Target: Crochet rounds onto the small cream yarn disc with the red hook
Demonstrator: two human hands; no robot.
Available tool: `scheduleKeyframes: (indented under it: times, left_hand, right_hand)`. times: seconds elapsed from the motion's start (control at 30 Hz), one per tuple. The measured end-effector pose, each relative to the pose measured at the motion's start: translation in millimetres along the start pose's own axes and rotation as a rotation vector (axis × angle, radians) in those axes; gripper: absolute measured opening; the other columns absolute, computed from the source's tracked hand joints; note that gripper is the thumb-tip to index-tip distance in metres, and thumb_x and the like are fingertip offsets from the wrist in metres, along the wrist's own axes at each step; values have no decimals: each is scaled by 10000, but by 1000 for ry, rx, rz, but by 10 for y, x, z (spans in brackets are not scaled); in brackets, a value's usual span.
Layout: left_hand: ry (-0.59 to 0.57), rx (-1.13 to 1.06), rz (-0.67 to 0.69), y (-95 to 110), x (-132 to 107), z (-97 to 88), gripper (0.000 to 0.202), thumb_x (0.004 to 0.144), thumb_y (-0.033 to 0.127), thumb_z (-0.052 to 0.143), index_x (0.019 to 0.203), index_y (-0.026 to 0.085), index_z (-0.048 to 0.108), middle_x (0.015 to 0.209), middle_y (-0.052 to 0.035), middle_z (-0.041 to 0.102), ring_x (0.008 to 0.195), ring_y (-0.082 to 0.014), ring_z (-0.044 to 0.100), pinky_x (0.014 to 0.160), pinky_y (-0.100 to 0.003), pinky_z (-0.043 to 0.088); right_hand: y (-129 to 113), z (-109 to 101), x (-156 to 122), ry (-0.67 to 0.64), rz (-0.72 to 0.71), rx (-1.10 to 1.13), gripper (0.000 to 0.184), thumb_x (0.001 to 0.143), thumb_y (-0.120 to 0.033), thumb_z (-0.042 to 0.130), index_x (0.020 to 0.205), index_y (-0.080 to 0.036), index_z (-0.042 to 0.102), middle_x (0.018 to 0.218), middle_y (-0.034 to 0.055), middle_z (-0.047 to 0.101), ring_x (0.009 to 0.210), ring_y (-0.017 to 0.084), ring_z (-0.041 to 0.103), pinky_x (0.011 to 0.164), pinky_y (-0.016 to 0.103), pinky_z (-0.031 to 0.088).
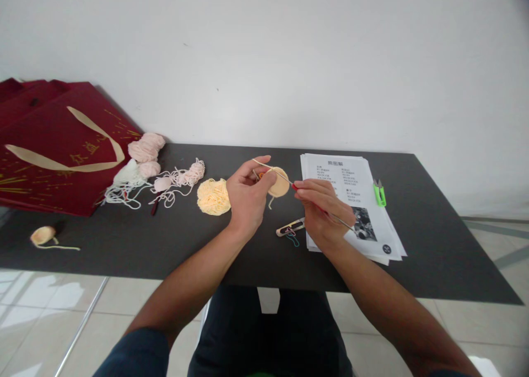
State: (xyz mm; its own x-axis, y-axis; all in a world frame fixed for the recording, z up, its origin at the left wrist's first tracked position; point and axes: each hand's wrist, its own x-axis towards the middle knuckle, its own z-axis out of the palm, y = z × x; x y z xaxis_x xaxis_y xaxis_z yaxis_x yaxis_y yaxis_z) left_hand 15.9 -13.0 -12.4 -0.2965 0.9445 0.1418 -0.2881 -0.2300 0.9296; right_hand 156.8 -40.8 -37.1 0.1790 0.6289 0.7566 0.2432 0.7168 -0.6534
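My left hand is closed around a round cream crochet piece, pinching its left edge between thumb and fingers. A yarn strand runs over that hand toward the hook, and a short tail hangs below the piece. In my right hand is a crochet hook with a red grip, its shaft sticking out behind the hand. The hook's tip lies near the piece's upper edge; whether it sits in a stitch is too small to tell. A ball of yellow yarn rests just left of my left hand.
Printed sheets lie under and beyond my right hand, with green thread snips at their edge. A pale narrow case lies nearer me. Leftward are pink yarn, a small crocheted cup and a red bag. A wall stands behind the table.
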Motion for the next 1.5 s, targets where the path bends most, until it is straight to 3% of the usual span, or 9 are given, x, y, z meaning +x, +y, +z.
scheduleKeyframes:
  times: [0.27, 0.43, 0.6, 0.67, 0.8, 0.87, 1.17, 1.33, 1.5]
  left_hand:
    - [27, -97, -142, 36, 24, 25, 344, 652, 160, 822, 991, 198, 775, 747, 29, 710, 632, -88, 622, 632, -234, 490]
    - [-62, -208, -315, 92, 22, 31, 423, 626, 157, 839, 1043, 186, 773, 750, 29, 687, 633, -82, 604, 651, -241, 477]
    - [-159, -327, -451, 134, 66, 7, 473, 607, 158, 857, 1073, 161, 772, 768, 7, 682, 687, -104, 623, 696, -261, 493]
    - [-182, -326, -460, 143, 83, -4, 476, 600, 160, 862, 1069, 165, 781, 761, 11, 672, 688, -105, 623, 701, -263, 496]
    - [-233, -263, -398, 151, 97, -19, 487, 584, 155, 881, 1064, 175, 802, 711, 44, 628, 637, -71, 573, 668, -234, 469]
    - [-244, -197, -333, 145, 95, -23, 486, 579, 141, 886, 1058, 175, 810, 691, 57, 608, 616, -53, 540, 647, -217, 447]
    - [-98, 198, -61, 51, 50, -39, 399, 689, 190, 786, 1087, 190, 813, 720, 30, 655, 621, -93, 535, 619, -252, 447]
    - [-84, 429, 233, 91, 2, -41, 153, 734, 121, 707, 789, 217, 812, 843, -21, 748, 767, -145, 626, 722, -284, 483]
    - [-153, 297, 81, 66, 45, -73, 127, 732, 137, 738, 794, 214, 819, 902, -27, 768, 703, -124, 606, 642, -267, 452]
  right_hand:
    - [34, -4, -33, -92, -42, 3, 339, 916, -169, 726, 1119, -430, 799, 1099, -5, 821, 992, 274, 763, 877, 519, 627]
    - [81, 7, -63, -57, 68, 13, 224, 886, -277, 783, 1029, -447, 817, 1060, -20, 826, 1008, 288, 755, 925, 555, 626]
    - [38, 32, -12, -43, 48, 48, 231, 869, -221, 799, 1002, -408, 830, 1046, 2, 830, 973, 275, 756, 880, 519, 638]
    - [21, 45, 29, -6, 113, 131, 193, 865, -200, 806, 959, -366, 834, 1027, 10, 828, 964, 253, 762, 863, 474, 648]
    - [63, 34, 135, 37, 338, 376, 154, 884, -249, 808, 1014, -314, 757, 1035, -6, 802, 780, 161, 755, 734, 348, 647]
    - [101, 5, 188, 4, 360, 449, 146, 883, -296, 817, 972, -288, 701, 999, -15, 785, 710, 129, 723, 688, 309, 622]
    - [25, -51, 180, 6, 159, 190, 137, 898, -194, 783, 944, -262, 674, 942, 1, 772, 766, 147, 707, 668, 305, 561]
    - [-88, -18, 154, 70, 197, 209, 136, 894, -172, 776, 941, -256, 679, 941, 3, 770, 715, 137, 694, 636, 295, 560]
    - [-43, -68, 223, 74, 342, 337, 166, 872, -206, 809, 922, -255, 659, 911, -11, 767, 657, 117, 663, 604, 271, 550]
